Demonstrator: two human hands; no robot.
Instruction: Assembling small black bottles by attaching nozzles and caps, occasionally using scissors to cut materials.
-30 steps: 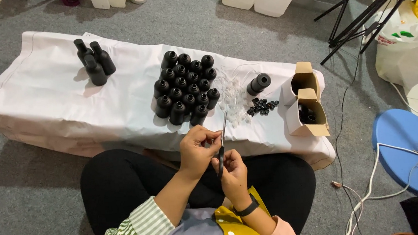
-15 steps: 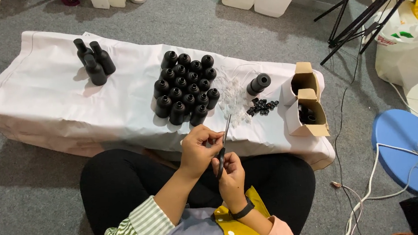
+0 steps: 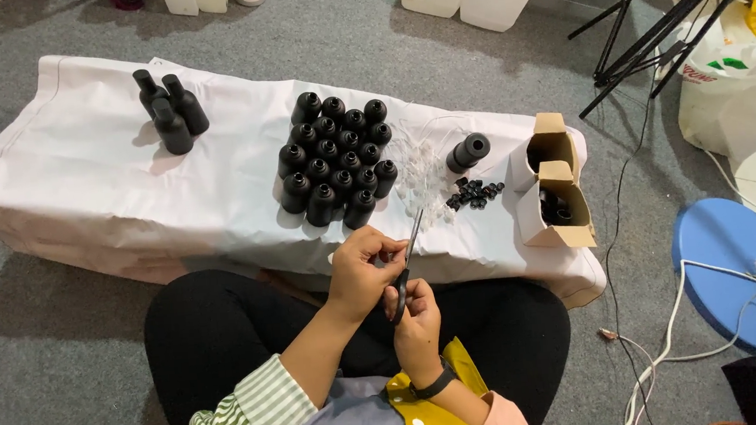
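Closed around the black handles of the scissors (image 3: 405, 264), the right hand (image 3: 418, 322) holds them upright, blades pointing up and away toward the table (image 3: 78, 173); how far apart the blades stand cannot be told. Just beside them, the left hand (image 3: 360, 268) has its fingers curled in, fingertips pinched up against the blades — whatever sits between those fingertips is too small to make out. Both hands hover over the person's lap, near the table's front edge. On the white cloth right ahead stands a tight cluster of black bottles (image 3: 336, 157), open-necked and upright. Well apart at the far left, three capped bottles (image 3: 170, 112) stand together. To the right of the cluster lies a heap of small clear pieces (image 3: 419, 169), then one bottle on its side (image 3: 468, 152), with a scatter of small black caps (image 3: 474, 194) just in front of it. Two open cardboard boxes (image 3: 554, 194) sit at the table's right end, dark items inside. On the floor to the right — a blue round stool (image 3: 733, 270) with white cables trailing over it. A black band (image 3: 434, 385) circles the right wrist.
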